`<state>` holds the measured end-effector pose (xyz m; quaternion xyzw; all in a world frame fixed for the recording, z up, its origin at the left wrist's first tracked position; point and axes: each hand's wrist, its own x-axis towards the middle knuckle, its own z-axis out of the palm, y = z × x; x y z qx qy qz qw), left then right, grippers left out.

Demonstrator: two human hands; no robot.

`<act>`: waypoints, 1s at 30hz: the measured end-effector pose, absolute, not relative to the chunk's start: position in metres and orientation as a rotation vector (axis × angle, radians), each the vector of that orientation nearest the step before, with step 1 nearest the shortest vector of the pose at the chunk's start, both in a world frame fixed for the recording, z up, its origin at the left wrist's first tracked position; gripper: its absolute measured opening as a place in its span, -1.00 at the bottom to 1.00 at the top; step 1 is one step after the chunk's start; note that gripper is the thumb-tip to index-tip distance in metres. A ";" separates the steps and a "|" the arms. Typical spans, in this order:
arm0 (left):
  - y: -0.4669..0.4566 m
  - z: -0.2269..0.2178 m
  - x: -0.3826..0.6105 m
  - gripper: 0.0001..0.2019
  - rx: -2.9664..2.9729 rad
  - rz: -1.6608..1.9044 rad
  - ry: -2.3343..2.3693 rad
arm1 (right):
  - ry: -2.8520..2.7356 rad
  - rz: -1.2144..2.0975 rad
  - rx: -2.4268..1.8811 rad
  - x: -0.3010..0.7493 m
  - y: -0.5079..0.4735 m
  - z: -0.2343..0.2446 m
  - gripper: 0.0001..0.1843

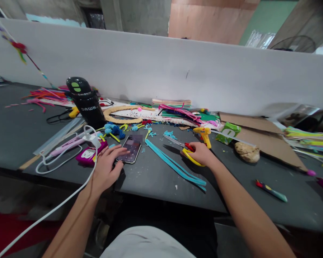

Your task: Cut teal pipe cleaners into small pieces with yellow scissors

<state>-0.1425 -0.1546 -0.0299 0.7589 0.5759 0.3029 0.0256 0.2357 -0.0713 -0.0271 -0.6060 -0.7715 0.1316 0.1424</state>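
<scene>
My left hand (110, 161) lies with its fingers stretched over the left edge of a smartphone (134, 145), whose screen is lit and dark-toned. My right hand (200, 153) grips the scissors (188, 148), which have red and yellow handles; their blades point left, toward small light-blue clippings (171, 134). Between my hands, long light-blue pipe cleaners (174, 165) lie slanting across the grey table. Behind my right hand stands a yellow glue gun (204, 135). Blue pompoms (113, 129) with yellow-green stems are beyond the phone.
A black tumbler (88, 105) stands at the back left. Near my left arm are a purple box (90, 154) and a white cable (70, 195). Cardboard (271, 147), a green packet (228, 133), a beige lump (247, 152) and a utility knife (271, 190) lie on the right. A white partition (150, 68) borders the back.
</scene>
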 end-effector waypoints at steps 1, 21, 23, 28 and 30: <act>-0.155 -0.030 -0.143 -0.62 2.331 0.925 1.801 | -2.227 0.382 -1.749 0.236 -0.071 -0.027 -0.59; -0.155 -0.032 -0.141 -0.52 2.424 0.843 1.690 | -2.239 0.385 -1.753 0.236 -0.070 -0.029 -0.63; -0.154 -0.032 -0.141 -0.52 2.444 0.809 1.673 | -2.238 0.378 -1.752 0.236 -0.070 -0.029 -0.61; -0.157 -0.031 -0.145 -0.50 2.404 0.868 1.681 | -2.213 0.402 -1.759 0.236 -0.072 -0.027 -0.59; -0.159 -0.031 -0.145 -0.52 2.358 0.901 1.722 | -2.211 0.404 -1.758 0.236 -0.072 -0.026 -0.59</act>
